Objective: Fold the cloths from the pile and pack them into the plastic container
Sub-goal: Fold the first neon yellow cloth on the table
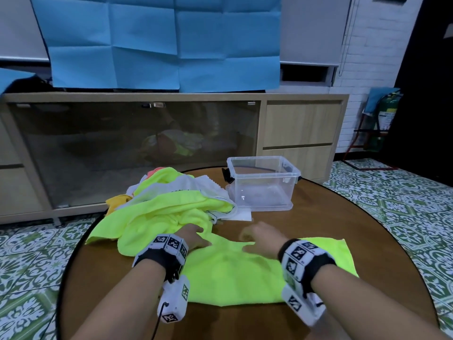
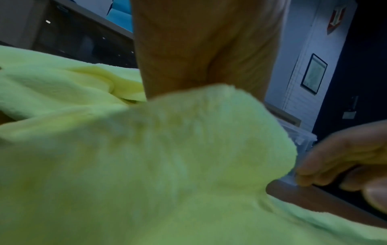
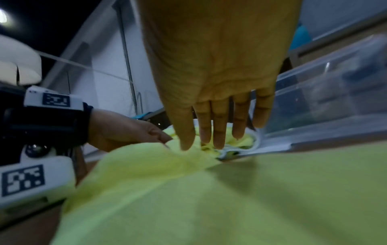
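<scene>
- At 6 o'clock on the counter (image 1: 306, 217), 1 yellow-green cloth (image 1: 245, 273) lies spread and not yet folded.
- Left hand (image 1: 193, 238) rests on its far-left edge; whether it pinches the fabric I cannot tell.
- Right hand (image 1: 259, 238) hovers just above, fingers straight and loose, holding nothing.
- Up at 11 o'clock the pile (image 1: 171, 195) waits; the plastic container (image 1: 263, 182) at 1 o'clock holds no cloths, so I'd say we're barely started.

my head view is evenly lit and fairly sharp, though its edges bow outward. both wrist views are dim, bluish and smeared; the yellow cloth (image 2: 146, 165) up close is out of focus, with a soft shadow across it.
</scene>
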{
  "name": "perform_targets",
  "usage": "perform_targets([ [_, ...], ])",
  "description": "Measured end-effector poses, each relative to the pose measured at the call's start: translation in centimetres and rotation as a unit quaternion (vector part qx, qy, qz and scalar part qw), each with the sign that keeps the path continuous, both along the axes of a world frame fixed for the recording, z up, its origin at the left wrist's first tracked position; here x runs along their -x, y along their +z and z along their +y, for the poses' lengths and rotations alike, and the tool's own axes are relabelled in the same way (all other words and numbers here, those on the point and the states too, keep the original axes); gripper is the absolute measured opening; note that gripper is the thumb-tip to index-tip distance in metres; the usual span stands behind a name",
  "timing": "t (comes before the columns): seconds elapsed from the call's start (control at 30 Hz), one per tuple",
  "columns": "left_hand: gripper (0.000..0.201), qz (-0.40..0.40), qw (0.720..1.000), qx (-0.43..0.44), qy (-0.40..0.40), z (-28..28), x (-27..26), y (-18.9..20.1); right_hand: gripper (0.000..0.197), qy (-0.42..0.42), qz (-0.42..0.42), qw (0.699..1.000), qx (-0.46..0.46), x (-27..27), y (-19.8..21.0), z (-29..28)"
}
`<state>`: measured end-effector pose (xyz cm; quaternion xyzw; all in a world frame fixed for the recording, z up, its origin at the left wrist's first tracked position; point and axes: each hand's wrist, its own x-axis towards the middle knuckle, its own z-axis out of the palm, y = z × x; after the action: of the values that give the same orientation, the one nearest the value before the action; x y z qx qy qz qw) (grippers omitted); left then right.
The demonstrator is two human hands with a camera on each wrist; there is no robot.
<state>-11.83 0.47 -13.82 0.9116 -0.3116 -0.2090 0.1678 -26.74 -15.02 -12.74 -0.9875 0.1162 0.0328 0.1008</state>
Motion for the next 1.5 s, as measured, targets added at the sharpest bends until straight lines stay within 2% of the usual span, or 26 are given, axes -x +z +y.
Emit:
perform_targets([
  [0.1,0.018,0.040,0.997,0.069,-0.014,0.4,-0.4,-0.3,0.046,0.030,0.036,0.992,-0.117,-2.1,-0.5,3.0],
  [0.2,0.039,0.060,0.988,0.144,-0.003,0.9,-0.6,-1.0,0.048,0.022,0.017,0.989,-0.145,-3.4,-1.0,4.4],
  [0.27,0.041,0.048,0.986,0.160,-0.012,1.1,-0.4,-1.1,0.040,-0.005,-0.017,0.988,-0.153,-4.0,-1.2,4.8],
  [0.33,0.044,0.024,0.986,0.166,-0.026,1.4,-0.4,-1.2,0.021,-0.026,-0.051,0.979,-0.195,-4.5,-1.5,4.8],
  [0.4,0.047,0.003,0.984,0.176,-0.023,1.7,-0.9,-1.6,0.024,-0.024,-0.071,0.970,-0.230,-4.8,-1.4,4.7],
  [0.47,0.037,-0.005,0.983,0.184,-0.006,2.1,-1.1,-1.9,0.025,-0.021,-0.084,0.965,-0.250,-5.0,-1.2,4.5],
  [0.53,0.012,0.010,0.981,0.195,0.007,2.5,-1.0,-1.8,0.012,-0.021,-0.088,0.963,-0.253,-5.0,-1.0,4.4],
  [0.57,0.009,0.018,0.980,0.200,0.009,2.7,-0.8,-1.8,0.007,-0.019,-0.090,0.963,-0.252,-5.0,-1.0,4.4],
  [0.63,0.009,0.023,0.978,0.205,0.001,2.8,-0.6,-1.7,0.020,-0.024,-0.093,0.965,-0.243,-5.0,-1.1,4.5],
  [0.73,0.018,-0.005,0.978,0.209,-0.009,2.6,-0.3,-1.4,0.025,-0.037,-0.098,0.957,-0.269,-4.9,-0.9,4.8],
  [0.9,0.019,0.005,0.976,0.220,0.000,2.4,-0.3,-1.3,0.012,-0.038,-0.111,0.943,-0.313,-5.1,-1.1,5.1],
  [1.07,0.007,0.059,0.964,0.254,0.040,2.0,-0.1,-1.2,0.022,-0.034,-0.111,0.953,-0.280,-5.1,-1.4,4.7],
  [1.17,0.013,0.057,0.960,0.271,0.035,1.8,0.0,-1.2,0.022,-0.037,-0.110,0.948,-0.295,-4.8,-1.5,4.4],
  [1.27,0.011,0.063,0.954,0.291,0.034,1.7,0.2,-1.1,0.005,-0.072,-0.122,0.930,-0.339,-4.7,-1.4,3.9],
  [1.37,0.016,0.092,0.942,0.319,0.046,1.6,0.3,-0.8,0.025,-0.075,-0.143,0.923,-0.350,-4.8,-1.4,3.6],
  [1.5,0.016,0.106,0.930,0.347,0.055,1.3,0.6,-0.5,0.027,-0.066,-0.163,0.914,-0.365,-4.7,-1.4,3.4],
])
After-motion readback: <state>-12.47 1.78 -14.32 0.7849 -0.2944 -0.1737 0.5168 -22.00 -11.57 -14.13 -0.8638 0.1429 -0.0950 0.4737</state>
